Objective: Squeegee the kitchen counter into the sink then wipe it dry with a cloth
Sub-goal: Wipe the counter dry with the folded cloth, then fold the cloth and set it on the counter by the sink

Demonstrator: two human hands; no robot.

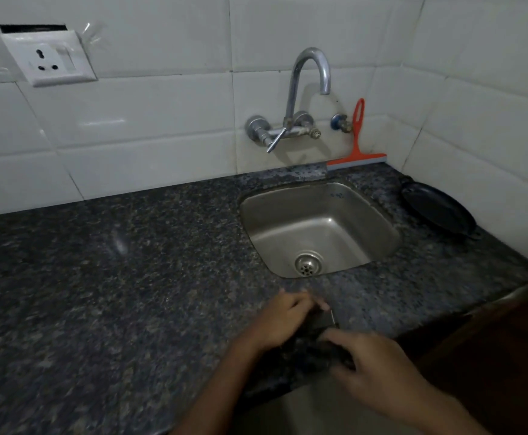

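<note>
A dark speckled granite counter [115, 277] holds a steel sink [382, 221] with a round drain. An orange squeegee [356, 152] leans upright against the tiled wall behind the sink, its blade resting on the counter. Near the counter's front edge, just in front of the sink, my left hand [283, 321] and my right hand [378, 368] both grip a dark cloth [316, 334] bunched between them. Much of the cloth is hidden under my fingers and blends into the granite.
A chrome tap [309, 89] sticks out from the wall over the sink. A black pan [438, 211] lies on the counter right of the sink. A white wall socket [49, 58] sits at the upper left. The counter ends at the right.
</note>
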